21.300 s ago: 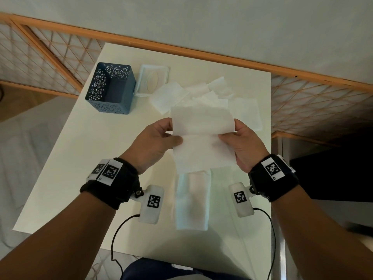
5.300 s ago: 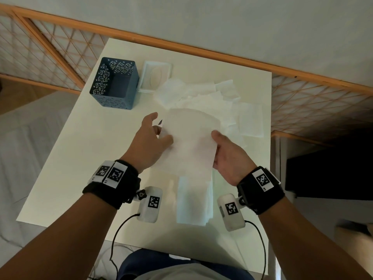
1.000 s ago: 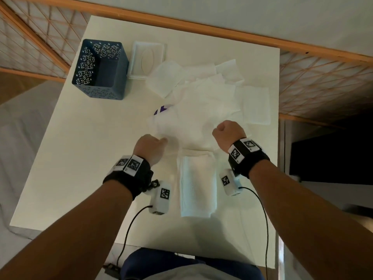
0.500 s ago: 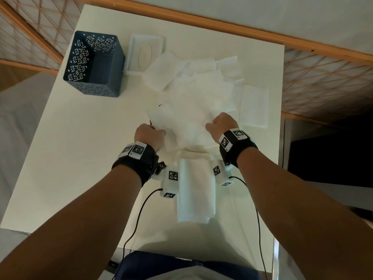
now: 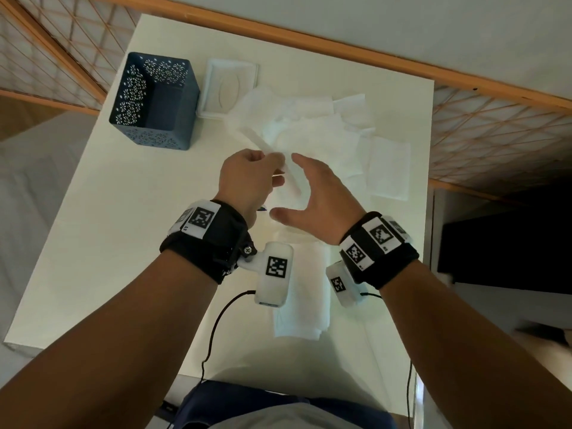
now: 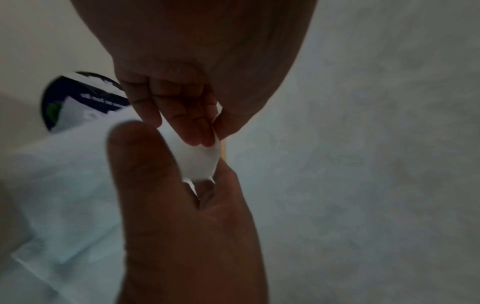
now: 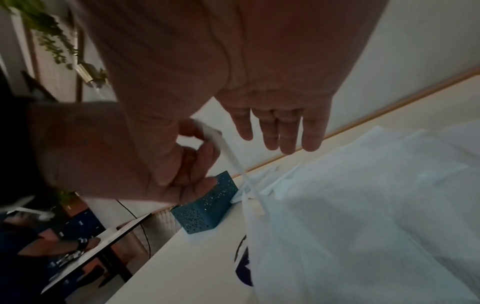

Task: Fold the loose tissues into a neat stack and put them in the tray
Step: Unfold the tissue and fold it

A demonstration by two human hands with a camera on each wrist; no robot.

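My left hand point(image 5: 247, 178) pinching top edge of one tissue point(image 5: 289, 176), thumb against fingertips point(image 6: 200, 133), lifting it off loose pile point(image 5: 318, 140). My right hand point(image 5: 312, 196) hovering spread beside it, fingers straight, gripping nothing. Sheet hanging limp: likely featherlight, soft, easily torn; corners looking best to grasp. Folded stack point(image 5: 305, 305) lying near table point(image 5: 93, 243) front edge, under my wrists. Blue tray point(image 5: 154, 100) standing far left, white lid point(image 5: 230, 85) beside it. Bare tabletop at left offering open room.

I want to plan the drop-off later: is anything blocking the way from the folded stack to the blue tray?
Nothing visible does. The folded stack lies at the near edge and the blue tray stands open-topped at the far left. The table between them is bare; the loose tissues lie right of the tray.
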